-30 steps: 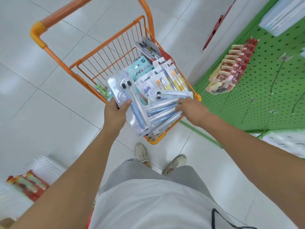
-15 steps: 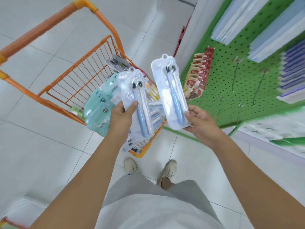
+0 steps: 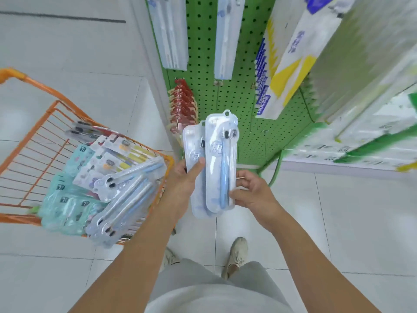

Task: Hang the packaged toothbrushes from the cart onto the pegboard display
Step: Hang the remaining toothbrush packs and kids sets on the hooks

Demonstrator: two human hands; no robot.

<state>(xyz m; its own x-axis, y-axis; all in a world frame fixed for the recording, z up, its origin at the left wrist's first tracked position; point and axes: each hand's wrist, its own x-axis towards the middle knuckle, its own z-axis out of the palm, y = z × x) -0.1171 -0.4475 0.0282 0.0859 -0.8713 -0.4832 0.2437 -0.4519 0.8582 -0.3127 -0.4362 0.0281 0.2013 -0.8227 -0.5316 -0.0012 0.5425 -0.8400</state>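
Toothbrush packs (image 3: 221,163), gripped between left hand (image 3: 184,177), right hand (image 3: 250,192)

Floor (image 3: 79,48): pale tiles; orange cart (image 3: 40,123) stands on it, left.
Cart: heaped w/ toothbrush packs (image 3: 126,190).
Pegboard (image 3: 239,91): green, packs hung.

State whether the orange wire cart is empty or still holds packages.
Still holds packages: the orange wire cart contains clear toothbrush packs.
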